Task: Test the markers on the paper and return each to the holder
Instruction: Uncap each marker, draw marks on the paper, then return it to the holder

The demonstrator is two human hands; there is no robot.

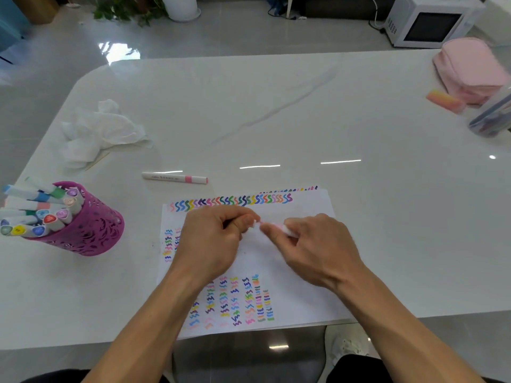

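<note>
A white paper (293,261) covered with rows of coloured squiggles lies at the table's near edge. Above it my left hand (213,239) and my right hand (315,244) meet. My right hand grips a white marker with a pale pink band (279,227). My left hand pinches its other end, which looks like the cap; blur hides whether the cap is on or off. A purple perforated holder (88,230) stands at the left, filled with several markers (41,214) leaning leftward. Another white marker with a pink band (174,178) lies on the table beyond the paper.
Crumpled white tissue (102,128) lies at the far left of the white table (276,106). At the far right sit a pink pouch (470,70), an orange-pink eraser-like block (445,100) and a clear container of pens (492,117). A microwave (431,23) stands on the floor beyond.
</note>
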